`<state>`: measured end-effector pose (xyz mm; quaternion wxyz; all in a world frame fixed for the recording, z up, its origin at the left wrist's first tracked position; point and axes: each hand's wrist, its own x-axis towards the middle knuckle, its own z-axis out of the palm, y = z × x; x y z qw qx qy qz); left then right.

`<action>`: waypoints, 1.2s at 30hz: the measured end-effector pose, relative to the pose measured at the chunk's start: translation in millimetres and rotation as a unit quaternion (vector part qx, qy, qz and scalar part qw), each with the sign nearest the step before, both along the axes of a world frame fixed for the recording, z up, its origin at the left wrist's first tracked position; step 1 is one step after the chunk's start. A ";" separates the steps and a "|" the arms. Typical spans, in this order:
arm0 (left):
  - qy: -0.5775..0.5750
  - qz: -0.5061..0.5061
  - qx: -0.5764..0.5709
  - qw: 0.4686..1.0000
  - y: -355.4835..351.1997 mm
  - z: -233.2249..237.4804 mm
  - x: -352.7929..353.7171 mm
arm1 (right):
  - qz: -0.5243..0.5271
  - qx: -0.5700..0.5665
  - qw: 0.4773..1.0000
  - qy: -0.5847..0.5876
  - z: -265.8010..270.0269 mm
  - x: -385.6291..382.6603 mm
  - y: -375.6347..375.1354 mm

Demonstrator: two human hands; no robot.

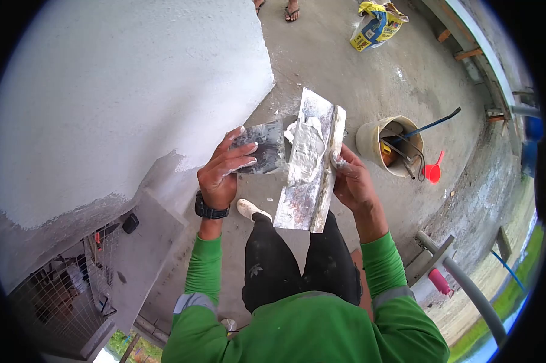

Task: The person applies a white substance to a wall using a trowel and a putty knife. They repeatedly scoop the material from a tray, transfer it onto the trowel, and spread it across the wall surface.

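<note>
My left hand point(226, 162) is closed on a broad putty knife point(266, 144), its fingers laid across the smeared metal blade. The knife's edge comes right up to the side of a long plastering trowel point(296, 209). My right hand point(353, 180) grips that trowel along its raised back strip, thumb on top. A thick heap of wet white plaster point(308, 148) lies across the middle of the trowel's flat face. White smears mark the fingertips of both hands. The handle of the putty knife is hidden behind my left hand.
A white-coated wall point(134, 78) fills the left, its lower part grey. On the concrete floor stand a bucket of tools point(376, 145), a red scoop point(433, 171) and a yellow-blue bag point(379, 25). Another person's foot point(292, 12) shows at the top. A wire grille point(67, 290) is lower left.
</note>
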<state>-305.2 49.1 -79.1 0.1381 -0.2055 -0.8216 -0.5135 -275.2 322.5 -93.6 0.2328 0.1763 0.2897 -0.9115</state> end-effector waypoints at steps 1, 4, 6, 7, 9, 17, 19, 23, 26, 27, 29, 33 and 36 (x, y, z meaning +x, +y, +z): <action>0.001 0.009 0.003 1.000 -12.2 2.3 5.1 | 0.009 0.003 1.000 0.001 11.1 -0.3 -6.4; -0.011 0.051 -0.003 0.999 -44.1 0.0 16.8 | 0.010 0.010 0.999 0.046 38.4 -6.1 -15.4; -0.044 0.061 0.107 0.991 -59.2 2.0 28.0 | 0.004 0.040 0.997 0.059 40.0 -3.4 -15.3; -0.038 0.083 0.098 0.991 -61.8 11.2 34.3 | 0.000 0.059 0.996 0.072 40.4 -7.3 -18.9; -0.099 0.149 0.175 0.968 -64.3 28.6 63.0 | 0.018 0.096 0.992 0.077 41.5 -8.9 -30.5; -0.369 0.243 0.227 0.868 -135.0 63.2 239.9 | 0.047 0.057 0.997 0.015 -111.4 1.6 -168.3; -0.393 0.266 0.213 0.854 -148.4 68.4 274.3 | 0.024 0.036 0.999 -0.013 -167.2 8.4 -222.5; -0.414 0.316 0.173 0.836 -166.6 57.3 337.7 | 0.049 0.074 0.993 -0.080 -237.9 24.6 -314.6; -0.447 0.362 0.196 0.794 -170.0 48.0 375.6 | 0.029 0.078 0.991 -0.105 -278.3 41.3 -368.8; -0.446 0.363 0.198 0.794 -172.7 44.2 384.4 | 0.023 0.066 0.991 -0.116 -287.5 42.6 -385.5; -0.486 0.382 0.217 0.756 -177.3 41.9 402.9 | 0.015 0.055 0.990 -0.131 -292.4 44.0 -413.1; -0.471 0.372 0.233 0.765 -198.0 31.0 433.4 | -0.001 0.093 0.990 -0.103 -266.0 27.3 -430.2; -0.475 0.357 0.222 0.773 -217.1 23.5 443.5 | -0.015 0.085 0.993 -0.076 -228.2 19.7 -427.6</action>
